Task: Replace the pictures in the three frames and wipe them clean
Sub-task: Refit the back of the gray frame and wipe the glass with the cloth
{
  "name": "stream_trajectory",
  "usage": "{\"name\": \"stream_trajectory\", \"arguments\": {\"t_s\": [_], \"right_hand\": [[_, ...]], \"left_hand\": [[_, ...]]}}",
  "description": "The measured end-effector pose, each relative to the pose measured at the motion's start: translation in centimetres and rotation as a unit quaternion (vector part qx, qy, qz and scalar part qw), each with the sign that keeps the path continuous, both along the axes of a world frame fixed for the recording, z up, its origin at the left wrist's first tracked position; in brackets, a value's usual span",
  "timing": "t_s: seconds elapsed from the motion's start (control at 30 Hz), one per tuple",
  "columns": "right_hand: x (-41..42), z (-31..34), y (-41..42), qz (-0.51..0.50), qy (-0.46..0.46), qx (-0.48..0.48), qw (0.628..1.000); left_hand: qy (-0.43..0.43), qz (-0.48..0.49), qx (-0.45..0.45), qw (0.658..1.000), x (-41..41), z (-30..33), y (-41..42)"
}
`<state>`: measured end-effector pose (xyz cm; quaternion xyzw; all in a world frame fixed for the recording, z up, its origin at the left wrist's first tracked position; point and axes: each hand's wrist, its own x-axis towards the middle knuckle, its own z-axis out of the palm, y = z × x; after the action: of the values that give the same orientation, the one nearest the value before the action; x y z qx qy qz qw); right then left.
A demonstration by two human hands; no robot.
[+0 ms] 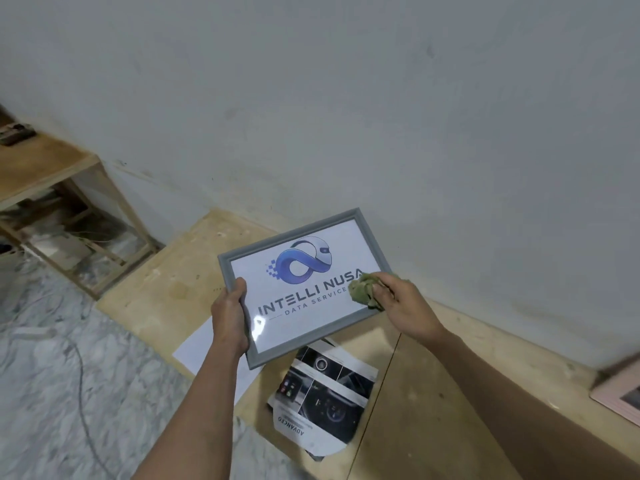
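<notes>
A grey picture frame (298, 237) with a white logo print reading "INTELLI NUSA" is held tilted above a low wooden bench. My left hand (230, 315) grips its left edge, thumb on the front. My right hand (403, 308) presses a crumpled green cloth (363, 289) against the glass near the frame's right edge. Below the frame a dark printed picture (323, 400) of car interiors lies on the bench, and a blank white sheet (204, 351) lies partly under my left forearm. A pink frame (620, 398) shows at the right edge, mostly cut off.
The wooden bench (166, 292) runs along a grey wall (346, 116). A wooden shelf unit (62, 202) with clutter stands at the left. Marble-patterned floor (69, 375) with a thin cable lies at the lower left.
</notes>
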<state>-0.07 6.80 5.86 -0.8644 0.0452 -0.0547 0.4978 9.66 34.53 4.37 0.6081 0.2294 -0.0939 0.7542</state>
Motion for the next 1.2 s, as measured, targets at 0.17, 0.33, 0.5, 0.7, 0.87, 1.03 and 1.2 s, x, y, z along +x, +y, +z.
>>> {"name": "stream_trajectory", "arguments": {"t_s": [0.17,0.33,0.5,0.7,0.87,1.03,1.2], "right_hand": [[4.3,-0.3,-1.9,-0.112,-0.006,0.167,0.98],[7.8,-3.5,-4.9,-0.13,-0.004,0.133,0.983],[11.6,-9.8,-7.1,-0.155,0.062,-0.029,0.986],[12.2,-22.3,-6.4,-0.052,0.149,-0.341,0.927],[12.2,-22.8,-5.7,-0.038,0.198,-0.387,0.9],[12.6,-16.4,-6.5,-0.094,0.203,-0.078,0.971],[7.1,-7.1,-7.4,-0.106,0.223,0.257,0.934]], "left_hand": [[0.015,0.027,0.039,0.999,0.6,-1.2,0.3],[0.028,0.075,0.056,0.995,1.1,-2.7,1.4],[0.055,0.116,0.053,0.99,2.0,-5.5,2.2],[0.076,0.133,0.084,0.985,2.9,-9.2,2.3],[0.089,0.102,0.077,0.988,2.9,-10.1,1.2],[0.073,0.066,0.062,0.993,2.1,-8.4,-1.0],[0.054,0.009,0.039,0.998,1.2,-5.9,-2.1]]}}
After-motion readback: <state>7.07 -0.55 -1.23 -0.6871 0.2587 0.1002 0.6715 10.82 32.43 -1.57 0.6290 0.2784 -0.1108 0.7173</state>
